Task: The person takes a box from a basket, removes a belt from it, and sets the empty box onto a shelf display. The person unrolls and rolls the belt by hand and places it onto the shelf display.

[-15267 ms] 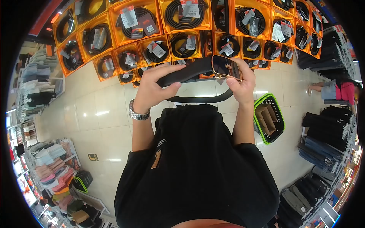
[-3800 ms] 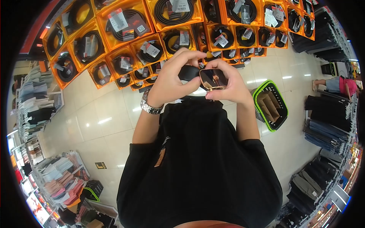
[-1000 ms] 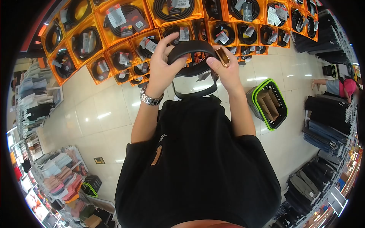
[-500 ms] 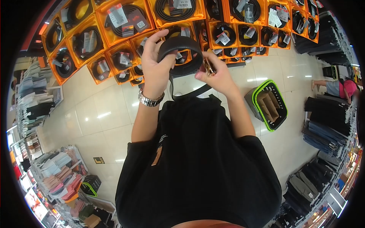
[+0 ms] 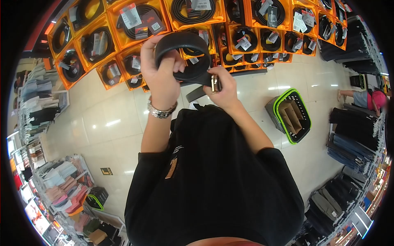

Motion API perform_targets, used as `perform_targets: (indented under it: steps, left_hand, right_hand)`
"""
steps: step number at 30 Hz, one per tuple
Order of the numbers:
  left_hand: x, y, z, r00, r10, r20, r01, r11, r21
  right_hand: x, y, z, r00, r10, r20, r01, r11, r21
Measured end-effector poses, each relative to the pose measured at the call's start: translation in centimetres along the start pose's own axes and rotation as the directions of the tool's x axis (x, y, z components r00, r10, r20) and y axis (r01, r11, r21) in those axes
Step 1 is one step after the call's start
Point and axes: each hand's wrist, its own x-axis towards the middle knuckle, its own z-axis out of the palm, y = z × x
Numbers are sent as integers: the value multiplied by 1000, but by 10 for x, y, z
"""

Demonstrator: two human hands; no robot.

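A black belt (image 5: 182, 39) is looped into a coil between my two hands, in front of the display. My left hand (image 5: 162, 74), with a metal watch (image 5: 162, 110) on its wrist, grips the coil's left side, thumb inside the loop. At the right, my right hand (image 5: 223, 88) is closed around the belt by its gold-coloured buckle (image 5: 215, 83). A loose strap end sticks out below the coil, toward my black shirt (image 5: 213, 172). Part of the left fingers is hidden behind the belt.
Orange-lined boxes (image 5: 98, 45) with coiled, tagged belts rise in front. A dark basket with a green rim (image 5: 291, 139) stands on the tiled floor at right, brown boxes inside. Clothes racks (image 5: 349, 123) line both sides; a person (image 5: 371, 100) is at far right.
Both hands have shifted a little left with the belt. The coil has turned, the buckle now faces more toward me, and the hanging strap end has swung left.
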Motion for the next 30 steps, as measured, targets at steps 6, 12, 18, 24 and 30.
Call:
perform_targets:
  steps: [6,12,18,24,30]
  left_hand:
    - [11,18,-38,975,-160,156,119,962,244]
    - [17,12,-47,827,-345,445,-120,664,738]
    - [16,0,-30,715,-374,590,-344,547,763]
    - [26,12,-22,697,-389,603,-350,549,759]
    - [25,0,-22,860,-203,468,-151,775,613]
  right_hand:
    - [8,-5,-27,932,248,264,-286,951,120]
    - [34,-20,-58,781,247,574,-358,930,86]
    - [38,-34,-58,764,295,574,-435,892,120]
    - [24,-33,-37,837,342,426,-434,890,139]
    - [20,-17,-20,892,382,242,-447,826,344]
